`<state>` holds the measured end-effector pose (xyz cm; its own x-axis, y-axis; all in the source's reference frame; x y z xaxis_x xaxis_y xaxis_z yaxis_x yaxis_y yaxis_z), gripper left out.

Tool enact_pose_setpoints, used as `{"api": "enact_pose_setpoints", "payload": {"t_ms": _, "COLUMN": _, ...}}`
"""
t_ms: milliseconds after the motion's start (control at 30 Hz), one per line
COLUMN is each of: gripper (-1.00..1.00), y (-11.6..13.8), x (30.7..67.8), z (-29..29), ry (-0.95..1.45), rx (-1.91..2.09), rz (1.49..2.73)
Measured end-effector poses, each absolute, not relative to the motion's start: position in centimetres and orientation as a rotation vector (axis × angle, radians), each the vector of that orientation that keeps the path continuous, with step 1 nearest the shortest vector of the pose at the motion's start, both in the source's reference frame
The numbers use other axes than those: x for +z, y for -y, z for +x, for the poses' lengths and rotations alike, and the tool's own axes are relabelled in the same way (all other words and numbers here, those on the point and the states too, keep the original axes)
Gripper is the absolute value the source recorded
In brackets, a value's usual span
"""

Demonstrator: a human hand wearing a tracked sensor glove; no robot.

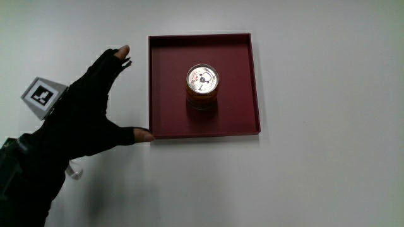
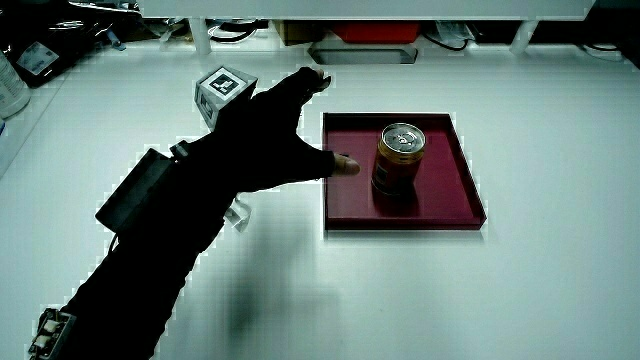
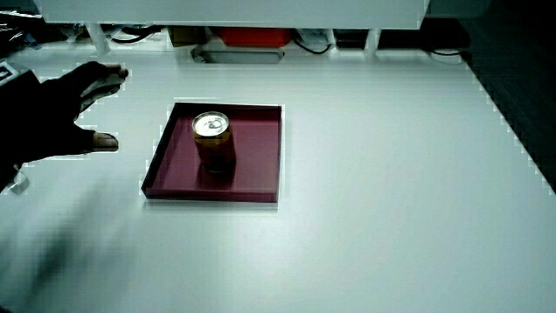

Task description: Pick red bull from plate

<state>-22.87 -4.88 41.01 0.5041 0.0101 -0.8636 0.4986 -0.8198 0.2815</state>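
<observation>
A Red Bull can (image 1: 202,86) stands upright in the middle of a square dark red plate (image 1: 237,113) on the white table. It shows in both side views, can (image 2: 399,158) on plate (image 2: 450,205), and can (image 3: 213,142) on plate (image 3: 261,174). The gloved hand (image 1: 95,110) hovers over the table beside the plate, fingers spread and holding nothing. Its thumb tip reaches the plate's corner nearest the person. The hand (image 2: 265,135) is apart from the can, as is also plain where the hand (image 3: 52,113) shows in a side view.
A low partition with cables and a red box (image 2: 375,32) runs along the table's edge farthest from the person. A patterned cube (image 1: 43,96) sits on the back of the hand.
</observation>
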Motion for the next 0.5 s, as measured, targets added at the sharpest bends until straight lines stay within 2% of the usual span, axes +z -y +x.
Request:
{"api": "enact_pose_setpoints", "payload": {"t_ms": 67, "gripper": 0.00, "y": 5.3, "x": 42.0, "z": -22.6, "ry": -0.332, "rx": -1.204, "rz": 2.238}}
{"api": "enact_pose_setpoints", "payload": {"t_ms": 100, "gripper": 0.00, "y": 5.5, "x": 41.7, "z": -21.7, "ry": -0.399, "rx": -1.303, "rz": 2.209}}
{"api": "enact_pose_setpoints", "payload": {"t_ms": 267, "gripper": 0.00, "y": 6.4, "x": 42.4, "z": -19.4, "ry": -0.362, "rx": -1.399, "rz": 2.110}}
{"api": "enact_pose_setpoints", "payload": {"t_ms": 500, "gripper": 0.00, "y": 7.2, "x": 44.3, "z": -16.7, "ry": -0.330, "rx": -1.407, "rz": 2.067}}
